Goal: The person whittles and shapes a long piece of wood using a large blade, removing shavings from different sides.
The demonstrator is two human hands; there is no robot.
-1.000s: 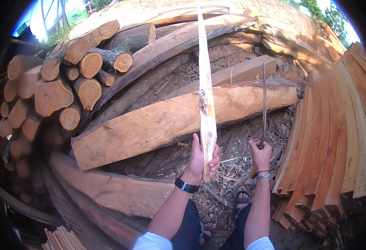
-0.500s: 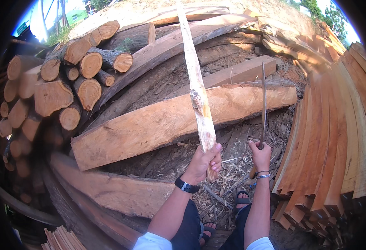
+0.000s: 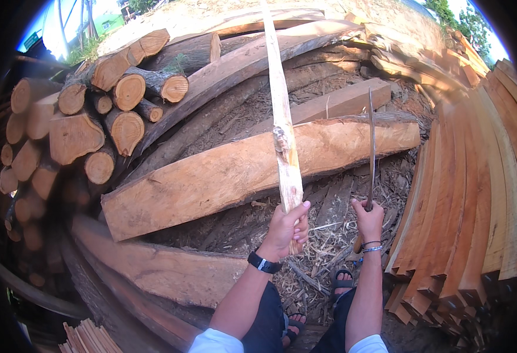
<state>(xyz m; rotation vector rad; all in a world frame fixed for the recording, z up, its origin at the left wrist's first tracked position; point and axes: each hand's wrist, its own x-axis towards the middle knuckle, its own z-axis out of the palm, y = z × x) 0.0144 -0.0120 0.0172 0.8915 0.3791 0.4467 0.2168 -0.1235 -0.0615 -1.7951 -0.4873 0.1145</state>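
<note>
My left hand (image 3: 286,230) is closed around the lower end of a long pale wooden pole (image 3: 286,147), stripped of bark, with a dark knot partway up. The pole points up and away, crossing above a thick sawn slab (image 3: 211,176). To the right, my right hand (image 3: 368,221) grips a machete (image 3: 372,147) by its handle, the long thin blade upright with its edge nearly in line with my view. Part of the wooden handle shows below the fist. Pole and blade are apart.
Cut logs (image 3: 128,91) are stacked at the left, sawn planks (image 3: 464,194) at the right. Another slab (image 3: 176,267) lies near my legs. Wood shavings (image 3: 329,253) cover the ground around my sandalled feet. A squared beam (image 3: 341,100) lies beyond the thick slab.
The pole's far end has swung slightly to the right, and its lower end has shifted a little left with my left hand. The right hand and machete have hardly moved.
</note>
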